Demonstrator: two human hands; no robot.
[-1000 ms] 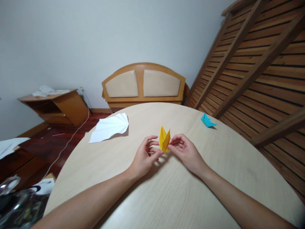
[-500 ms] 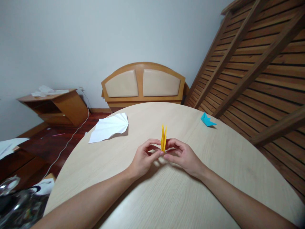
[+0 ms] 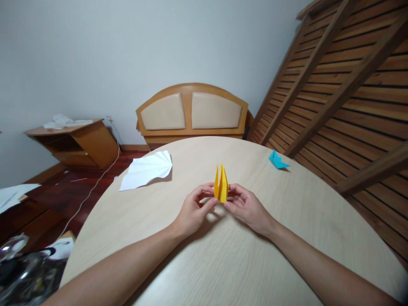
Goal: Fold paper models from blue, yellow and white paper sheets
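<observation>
A yellow folded paper [image 3: 223, 191] stands upright between my two hands over the middle of the table, its layers spread apart and its pointed tips upward. On its left side my left hand [image 3: 198, 208] pinches it, thumb in front and fingers behind. My right hand [image 3: 247, 207] grips the right side in the same way, the thumb near the lower corner. Parts of the fingers behind the paper are hidden.
The round wooden table [image 3: 197, 272] bears a creased white paper [image 3: 147, 171] at the left and a blue paper boat [image 3: 278, 160] at the right. Beyond stand a headboard [image 3: 191, 132] and a small cabinet [image 3: 92, 142]. A slatted wooden frame [image 3: 347, 106] leans at the right.
The yellow folded paper has opened wider, its layers now further apart and its front face showing. My right hand has shifted slightly to the right.
</observation>
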